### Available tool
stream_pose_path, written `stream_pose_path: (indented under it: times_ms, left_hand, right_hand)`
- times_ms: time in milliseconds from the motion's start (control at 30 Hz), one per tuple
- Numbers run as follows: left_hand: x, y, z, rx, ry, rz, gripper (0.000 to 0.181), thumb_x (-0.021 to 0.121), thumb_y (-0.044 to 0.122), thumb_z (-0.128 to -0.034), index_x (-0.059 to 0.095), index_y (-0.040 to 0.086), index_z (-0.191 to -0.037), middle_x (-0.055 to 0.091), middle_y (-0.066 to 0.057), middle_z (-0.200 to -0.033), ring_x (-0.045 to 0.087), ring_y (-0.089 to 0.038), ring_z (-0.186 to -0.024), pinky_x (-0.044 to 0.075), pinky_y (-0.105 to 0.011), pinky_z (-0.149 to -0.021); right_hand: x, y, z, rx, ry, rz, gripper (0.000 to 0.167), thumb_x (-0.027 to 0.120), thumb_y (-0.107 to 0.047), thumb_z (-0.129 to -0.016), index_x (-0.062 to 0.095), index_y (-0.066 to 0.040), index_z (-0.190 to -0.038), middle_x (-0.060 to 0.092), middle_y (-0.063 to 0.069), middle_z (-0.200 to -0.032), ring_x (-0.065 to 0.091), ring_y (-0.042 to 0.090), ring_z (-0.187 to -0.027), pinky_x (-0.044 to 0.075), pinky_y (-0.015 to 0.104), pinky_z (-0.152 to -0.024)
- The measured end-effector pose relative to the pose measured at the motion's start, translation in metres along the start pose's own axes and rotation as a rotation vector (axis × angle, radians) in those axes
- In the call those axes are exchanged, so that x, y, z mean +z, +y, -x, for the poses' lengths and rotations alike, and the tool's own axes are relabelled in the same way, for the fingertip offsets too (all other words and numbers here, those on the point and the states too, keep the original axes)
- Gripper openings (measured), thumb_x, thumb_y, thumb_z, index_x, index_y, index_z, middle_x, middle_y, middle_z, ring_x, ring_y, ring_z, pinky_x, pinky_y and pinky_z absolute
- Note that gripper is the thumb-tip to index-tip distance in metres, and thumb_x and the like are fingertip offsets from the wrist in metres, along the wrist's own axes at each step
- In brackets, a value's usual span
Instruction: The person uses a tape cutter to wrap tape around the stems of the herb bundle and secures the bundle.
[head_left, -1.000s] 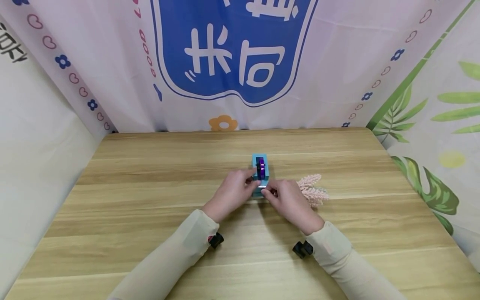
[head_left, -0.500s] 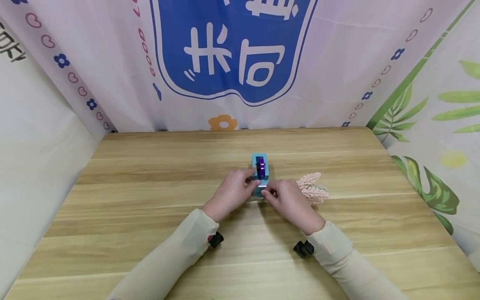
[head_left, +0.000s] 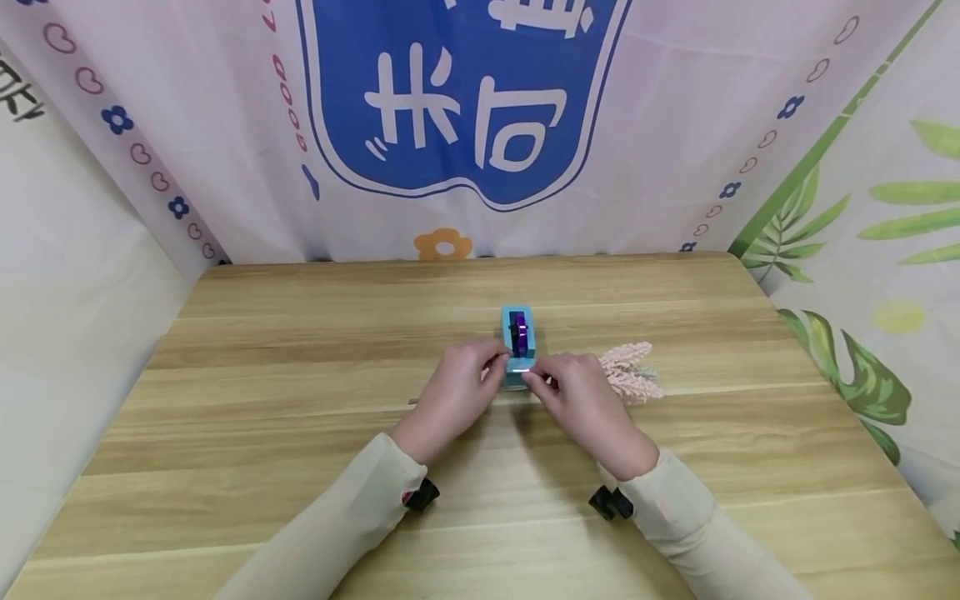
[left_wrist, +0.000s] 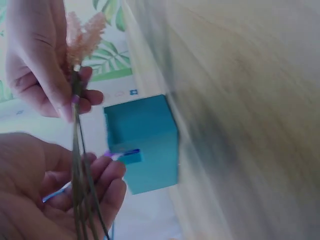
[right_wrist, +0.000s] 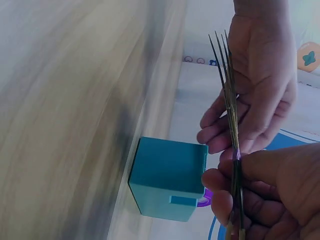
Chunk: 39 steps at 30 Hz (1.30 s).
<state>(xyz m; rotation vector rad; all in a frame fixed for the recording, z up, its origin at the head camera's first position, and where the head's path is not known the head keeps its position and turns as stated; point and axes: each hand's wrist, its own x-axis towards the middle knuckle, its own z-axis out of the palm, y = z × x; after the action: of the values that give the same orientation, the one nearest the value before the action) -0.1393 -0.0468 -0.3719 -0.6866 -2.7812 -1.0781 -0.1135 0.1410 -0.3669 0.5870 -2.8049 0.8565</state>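
Note:
A bunch of artificial flowers with pink heads point(head_left: 633, 371) and thin stems point(left_wrist: 82, 185) is held crosswise above the table. My right hand point(head_left: 588, 408) pinches the stems below the heads, thumb against fingers point(right_wrist: 215, 180). My left hand point(head_left: 453, 392) is close beside it, curled fingers at the stems; the stems cross in front of its palm in the left wrist view. A bit of shiny purple tape point(right_wrist: 236, 152) shows on the stems between both hands. Just beyond the fingertips stands a teal tape dispenser point(head_left: 517, 379) with a purple tape roll point(head_left: 521, 329).
The wooden table point(head_left: 300, 333) spreads out on both sides of the hands. A printed curtain point(head_left: 247, 167) hangs behind its far edge, and a leaf-patterned cloth point(head_left: 885, 275) hangs at the right.
My left hand has drawn slightly back and left from the tape roll. The flower heads have shifted a little right, and stem ends now show left of my left hand.

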Motion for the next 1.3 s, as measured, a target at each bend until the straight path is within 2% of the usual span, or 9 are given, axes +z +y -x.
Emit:
stream_pose_path:
  times_ms: [133,300,433,633,700,867,1067,1200,1300]
  left_hand:
    - [-0.006,0.005,0.007,0.087,-0.056,-0.017,0.013,0.067,0.012,-0.1022,0.079,0.007,-0.101,0.078,-0.004,-0.094,0.063,-0.011,-0.076,0.055,-0.026,-0.069]
    - [-0.009,0.007,0.011,0.138,-0.143,-0.016,0.014,0.067,0.014,-0.1023,0.079,0.006,-0.102,0.078,-0.003,-0.096,0.067,-0.011,-0.081,0.057,-0.027,-0.075]
    - [-0.009,0.007,0.012,0.176,-0.153,-0.005,0.012,0.069,0.012,-0.1014,0.079,0.006,-0.103,0.078,-0.003,-0.097,0.069,-0.012,-0.085,0.058,-0.028,-0.079]
    - [-0.009,0.006,0.013,0.196,-0.139,0.01,0.01,0.069,0.011,-0.1014,0.078,0.006,-0.099,0.077,-0.002,-0.093,0.064,-0.01,-0.079,0.054,-0.023,-0.073]
    - [-0.009,0.006,0.013,0.199,-0.135,0.012,0.01,0.069,0.011,-0.1013,0.077,0.006,-0.098,0.076,-0.002,-0.092,0.063,-0.01,-0.078,0.053,-0.022,-0.071]
    - [-0.01,0.007,0.013,0.187,-0.143,0.023,0.011,0.069,0.011,-0.1017,0.077,0.005,-0.098,0.076,-0.003,-0.091,0.061,-0.011,-0.077,0.05,-0.021,-0.069]
    - [-0.01,0.009,0.012,0.161,-0.151,0.032,0.011,0.069,0.011,-0.1015,0.077,0.004,-0.098,0.076,-0.004,-0.092,0.06,-0.011,-0.076,0.05,-0.021,-0.068]
    - [-0.009,0.008,0.012,0.161,-0.143,0.021,0.011,0.07,0.011,-0.101,0.077,0.005,-0.097,0.076,-0.003,-0.091,0.061,-0.011,-0.076,0.05,-0.021,-0.069]
    - [-0.009,0.008,0.012,0.155,-0.139,0.019,0.01,0.07,0.011,-0.1007,0.077,0.005,-0.097,0.076,-0.002,-0.092,0.061,-0.011,-0.077,0.05,-0.022,-0.07]
  right_hand:
    - [0.0,-0.003,0.002,-0.004,0.017,-0.014,0.023,0.069,-0.019,-0.102,0.074,-0.009,-0.082,0.066,-0.003,-0.067,0.049,0.006,-0.059,0.044,0.022,-0.057]
    - [-0.001,-0.006,0.004,-0.002,0.034,-0.004,0.019,0.069,-0.019,-0.102,0.078,-0.01,-0.088,0.073,-0.001,-0.076,0.054,0.004,-0.063,0.047,0.022,-0.061]
    - [-0.003,-0.009,0.005,-0.017,0.048,0.039,0.018,0.071,-0.02,-0.101,0.078,-0.012,-0.087,0.072,-0.004,-0.075,0.056,0.005,-0.064,0.05,0.028,-0.067]
    - [-0.004,-0.013,0.009,-0.052,0.072,0.144,0.016,0.071,-0.02,-0.101,0.077,-0.013,-0.088,0.074,-0.003,-0.078,0.062,0.01,-0.068,0.054,0.047,-0.09]
    - [-0.004,-0.014,0.01,-0.064,0.082,0.164,0.015,0.07,-0.019,-0.101,0.077,-0.012,-0.089,0.075,-0.001,-0.079,0.065,0.012,-0.07,0.054,0.049,-0.092]
    - [-0.003,-0.014,0.011,-0.074,0.101,0.188,0.016,0.069,-0.016,-0.102,0.076,-0.01,-0.089,0.076,0.0,-0.081,0.069,0.016,-0.076,0.055,0.05,-0.092]
    - [-0.005,-0.013,0.011,-0.071,0.113,0.207,0.014,0.067,-0.012,-0.102,0.078,-0.004,-0.1,0.078,0.006,-0.09,0.073,0.022,-0.082,0.058,0.048,-0.088]
    - [-0.007,-0.012,0.011,-0.072,0.122,0.148,0.011,0.068,-0.012,-0.102,0.074,-0.004,-0.105,0.076,0.006,-0.09,0.07,0.018,-0.077,0.059,0.039,-0.077]
    - [-0.01,-0.012,0.012,-0.096,0.1,0.104,0.006,0.069,-0.012,-0.101,0.072,-0.008,-0.103,0.074,0.002,-0.091,0.066,0.013,-0.076,0.056,0.034,-0.072]
